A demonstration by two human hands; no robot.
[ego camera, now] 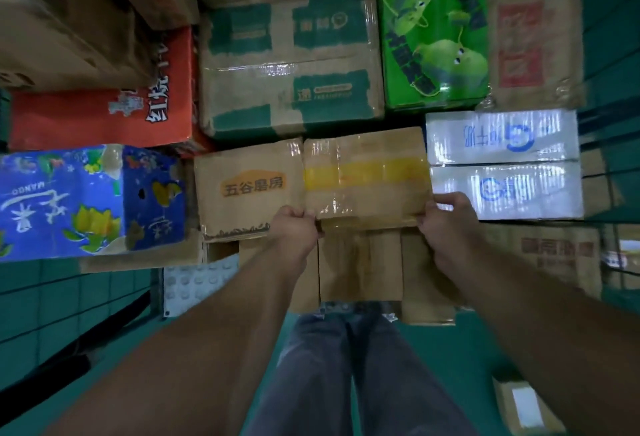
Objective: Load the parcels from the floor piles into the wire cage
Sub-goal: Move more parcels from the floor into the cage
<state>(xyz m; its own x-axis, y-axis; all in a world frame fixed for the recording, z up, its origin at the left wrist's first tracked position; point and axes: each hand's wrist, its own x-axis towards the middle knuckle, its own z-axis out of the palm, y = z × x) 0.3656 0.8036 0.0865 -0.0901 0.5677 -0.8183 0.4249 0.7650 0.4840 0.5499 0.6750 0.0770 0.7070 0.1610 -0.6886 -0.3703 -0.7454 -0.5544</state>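
Observation:
A brown cardboard parcel [367, 172] with a yellow tape band lies among stacked boxes in the middle of the head view. My left hand [294, 224] grips its near left corner. My right hand [446, 217] grips its near right corner. The parcel sits between a brown box with an orange label [247, 190] on its left and a white taped box [504, 165] on its right. Beneath it more brown cartons [360, 266] show. Wire cage bars [69, 297] run along the lower left.
A blue mango box [86, 200] and a red box [104, 117] are stacked at the left. A green-printed carton [291, 65] and a bright green box [433, 30] stand behind. A small parcel [523, 404] lies on the green floor at lower right. My legs [349, 373] stand below.

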